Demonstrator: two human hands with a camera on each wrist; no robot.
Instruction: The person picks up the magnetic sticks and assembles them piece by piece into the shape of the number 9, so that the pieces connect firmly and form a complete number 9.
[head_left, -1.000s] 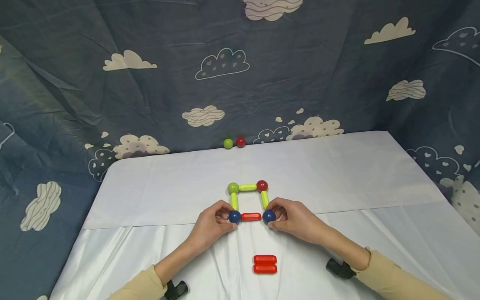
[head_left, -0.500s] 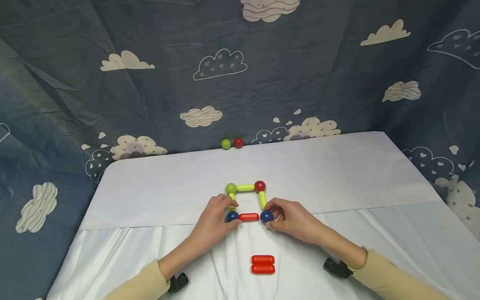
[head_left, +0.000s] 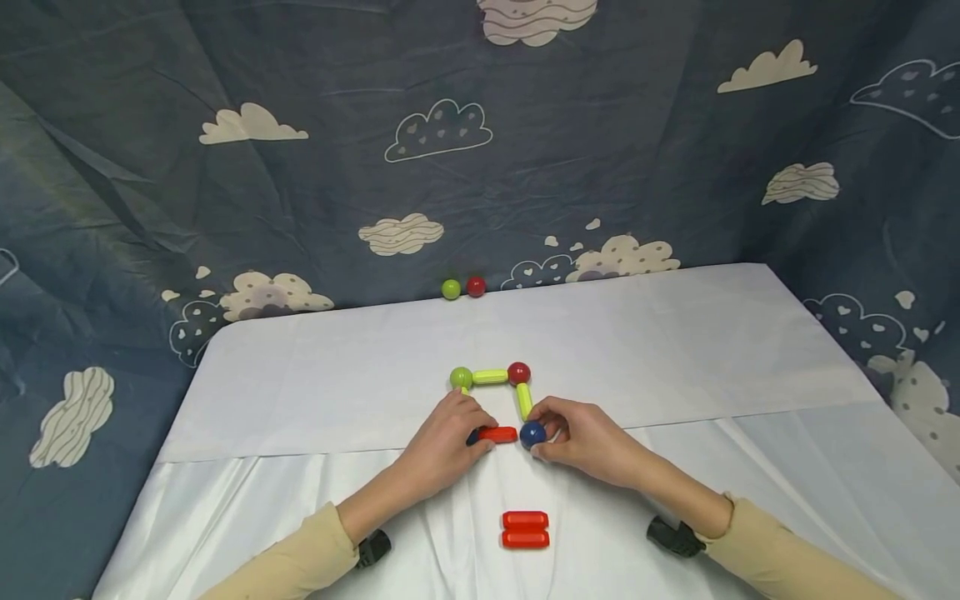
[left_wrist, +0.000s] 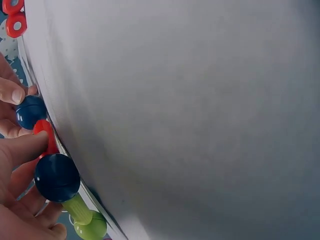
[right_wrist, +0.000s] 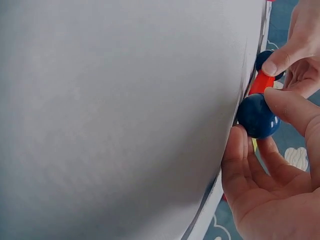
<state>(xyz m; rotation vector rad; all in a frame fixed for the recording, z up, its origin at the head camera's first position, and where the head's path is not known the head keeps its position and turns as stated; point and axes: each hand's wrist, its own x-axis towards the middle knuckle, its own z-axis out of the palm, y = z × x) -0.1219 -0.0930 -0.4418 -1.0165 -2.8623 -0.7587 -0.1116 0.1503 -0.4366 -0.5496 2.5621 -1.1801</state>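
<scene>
My left hand (head_left: pixel 450 437) pinches a red magnetic stick (head_left: pixel 502 434) between thumb and fingers. A blue ball (left_wrist: pixel 57 177) sits at that stick's left end, mostly covered by the hand in the head view. With thumb and fingers, my right hand (head_left: pixel 588 440) holds a second blue ball (head_left: pixel 532 433) at the stick's other end. Behind them, a lime stick (head_left: pixel 491 377) joins a green ball (head_left: pixel 461 377) to a red ball (head_left: pixel 518 372). Another lime stick (head_left: pixel 524 402) runs from the red ball toward the right blue ball. The left lime stick (left_wrist: pixel 79 210) is largely hidden in the head view.
Two red sticks (head_left: pixel 525 520) lie side by side on the white cloth nearer the person. At the table's back edge, a loose green ball (head_left: pixel 451 289) and red ball (head_left: pixel 476 287) stand against the dark cloud-print curtain (head_left: pixel 315 200).
My left hand has moved from the left blue ball rightward onto the red stick. The right hand stays at its blue ball, and the frame of sticks keeps its shape.
</scene>
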